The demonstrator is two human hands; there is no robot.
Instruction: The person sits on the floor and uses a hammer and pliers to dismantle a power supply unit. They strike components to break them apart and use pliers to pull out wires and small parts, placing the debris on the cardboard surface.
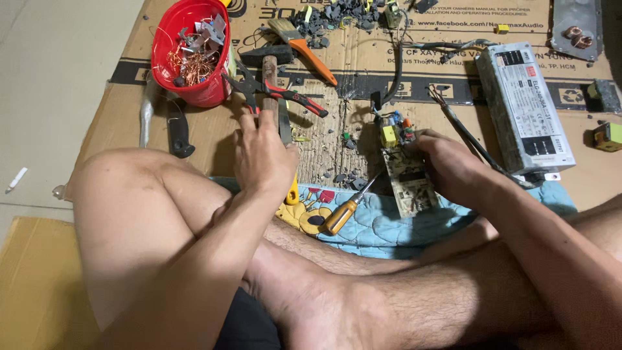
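Cardboard (123, 110) is covering the floor where a person is sitting cross-legged; the left hand (262, 155) is wrapping around the wooden handle of a hammer (270, 71), its grip closing on the shaft, with the dark hammer head lying further out near the red-handled pliers (275, 89); a yellow-tipped tool is sticking out below the same hand, though I cannot tell whether the fingers are clamping it too; the right hand (453, 165) is pressing down on a circuit board (405, 175), fingers curling over its right edge and top, so the board is lying directly under and just left of that grip, partly on the cardboard and partly on a blue quilted cloth (389, 227); a yellow component and small coloured parts are standing at the board's far end, just beside the right fingertips; an orange-handled screwdriver (346, 210) is resting on the cloth between the two hands, its tip pointing toward the board; a red bowl (188, 48) holding copper wire and metal scraps is sitting beyond the left hand; a paintbrush (301, 42) is lying near the pliers; a long grey metal power unit (525, 104) is lying to the right of the board, well apart from the left hand.
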